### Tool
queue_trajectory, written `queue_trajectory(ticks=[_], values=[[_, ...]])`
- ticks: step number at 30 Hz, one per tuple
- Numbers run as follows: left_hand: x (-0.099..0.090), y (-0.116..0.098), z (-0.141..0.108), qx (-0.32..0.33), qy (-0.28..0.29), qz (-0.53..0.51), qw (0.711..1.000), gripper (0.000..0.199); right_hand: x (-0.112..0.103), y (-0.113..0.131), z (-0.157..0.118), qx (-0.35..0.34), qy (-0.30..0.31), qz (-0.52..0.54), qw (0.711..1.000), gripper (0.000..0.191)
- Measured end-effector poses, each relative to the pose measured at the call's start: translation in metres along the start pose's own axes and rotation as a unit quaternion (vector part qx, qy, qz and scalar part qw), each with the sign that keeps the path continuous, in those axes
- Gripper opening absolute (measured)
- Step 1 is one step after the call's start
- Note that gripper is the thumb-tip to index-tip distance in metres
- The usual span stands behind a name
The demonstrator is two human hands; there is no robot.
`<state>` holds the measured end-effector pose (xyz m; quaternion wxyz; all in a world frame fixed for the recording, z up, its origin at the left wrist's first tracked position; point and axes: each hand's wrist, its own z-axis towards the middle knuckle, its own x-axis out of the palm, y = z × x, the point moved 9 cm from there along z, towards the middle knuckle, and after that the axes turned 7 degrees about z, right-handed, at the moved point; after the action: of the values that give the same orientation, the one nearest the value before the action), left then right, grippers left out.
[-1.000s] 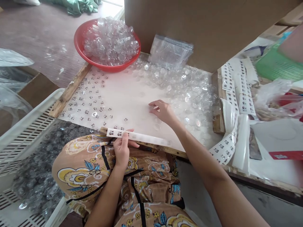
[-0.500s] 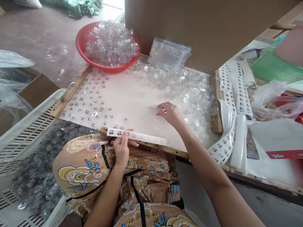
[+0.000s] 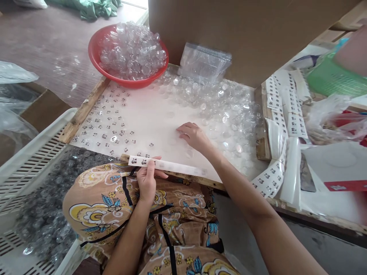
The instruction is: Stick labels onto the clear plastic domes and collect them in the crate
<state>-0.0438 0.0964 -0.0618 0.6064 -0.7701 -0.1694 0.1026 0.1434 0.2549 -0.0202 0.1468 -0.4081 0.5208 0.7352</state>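
Observation:
My left hand (image 3: 147, 181) pinches a white strip of panda stickers (image 3: 169, 165) between thumb and fingers at the near edge of the white board (image 3: 149, 110). Printed pandas show at the strip's left end; the rest is bare. Over the middle of the board, my right hand (image 3: 193, 136) has its fingers curled and tips close together; whatever they hold is too small to make out. Clear round plastic pieces (image 3: 223, 99) lie scattered to its right and beyond it. On the board's left side are several clear pieces with panda stickers (image 3: 104, 135).
A red basin (image 3: 129, 82) heaped with clear pieces stands at the back left. Behind the board rises a cardboard box (image 3: 235, 30), a clear plastic bag (image 3: 205, 63) against it. Sticker rolls (image 3: 295, 110) lie right; a white crate (image 3: 67, 118) of clear pieces sits lower left.
My right hand has moved left across the board, and its fingertips have come closer together. My left hand keeps its hold on the sticker strip. The view has shifted slightly.

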Motion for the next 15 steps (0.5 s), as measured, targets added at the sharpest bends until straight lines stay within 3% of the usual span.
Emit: queue_trajectory(ticks=[15], values=[[0.001, -0.006, -0.001, 0.003, 0.005, 0.017, 1.000, 0.051, 0.000, -0.008, 0.023, 0.076, -0.027, 0.129, 0.988, 0.037]])
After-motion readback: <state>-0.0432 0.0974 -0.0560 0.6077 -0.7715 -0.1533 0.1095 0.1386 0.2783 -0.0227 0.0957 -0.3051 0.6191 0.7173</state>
